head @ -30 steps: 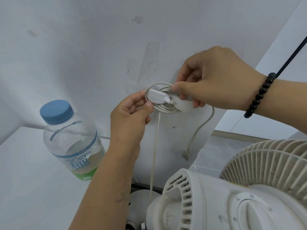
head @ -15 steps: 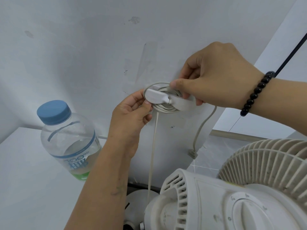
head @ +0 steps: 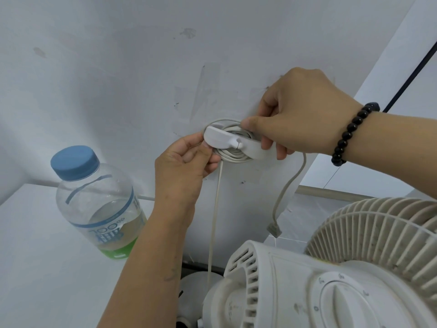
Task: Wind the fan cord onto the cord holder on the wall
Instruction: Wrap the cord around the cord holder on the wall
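Observation:
A white cord holder (head: pixel 222 138) is fixed to the white wall, with several turns of the pale fan cord (head: pixel 233 155) coiled behind its two flaps. My left hand (head: pixel 186 162) pinches the holder's left flap. My right hand (head: pixel 300 121), with a black bead bracelet on its wrist, grips the holder's right flap and the coil, thumb on top. One cord strand (head: pixel 214 221) runs straight down to the white fan (head: pixel 331 275). The plug end (head: pixel 274 230) hangs loose below my right hand.
A clear water bottle (head: pixel 97 204) with a blue cap stands on the white surface (head: pixel 35 268) at the left, close to my left forearm. A black cable (head: pixel 411 69) runs diagonally at the upper right. Grey floor tiles (head: pixel 314 214) show beyond the wall's edge.
Both hands stay on the holder with barely any shift. The hanging plug end has swung slightly to the right.

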Available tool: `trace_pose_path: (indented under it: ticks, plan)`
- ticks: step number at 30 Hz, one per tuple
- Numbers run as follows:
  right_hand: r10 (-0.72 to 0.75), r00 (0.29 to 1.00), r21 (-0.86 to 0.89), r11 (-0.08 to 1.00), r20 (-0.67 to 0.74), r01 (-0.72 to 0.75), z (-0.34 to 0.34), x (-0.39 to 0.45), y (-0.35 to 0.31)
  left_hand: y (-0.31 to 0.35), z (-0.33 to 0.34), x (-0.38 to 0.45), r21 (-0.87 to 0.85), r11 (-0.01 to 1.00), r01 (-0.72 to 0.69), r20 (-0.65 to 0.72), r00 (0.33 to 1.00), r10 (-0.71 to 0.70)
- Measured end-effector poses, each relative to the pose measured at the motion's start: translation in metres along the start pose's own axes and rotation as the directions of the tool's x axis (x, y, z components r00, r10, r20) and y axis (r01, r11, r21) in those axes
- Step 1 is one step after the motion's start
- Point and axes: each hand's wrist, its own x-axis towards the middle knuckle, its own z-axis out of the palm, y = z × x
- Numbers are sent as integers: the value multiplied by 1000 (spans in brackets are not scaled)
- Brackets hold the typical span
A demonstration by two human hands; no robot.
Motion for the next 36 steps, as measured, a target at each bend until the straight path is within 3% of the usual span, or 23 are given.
trace_pose_path:
  ticks: [11,17,36]
  plan:
    - [-18,1000,-80,997,9,19,-10,-4,-5,3,4,-3,-70,996,49,-17,999,-50]
    - [79,994,-162,985,74,-66,-14,-10,1,6,2,-1,-74,993,89,-27,995,-91]
    - [187,960,-371,923,210,-99,-21,-12,-6,21,-5,-4,-43,981,190,63,980,-187]
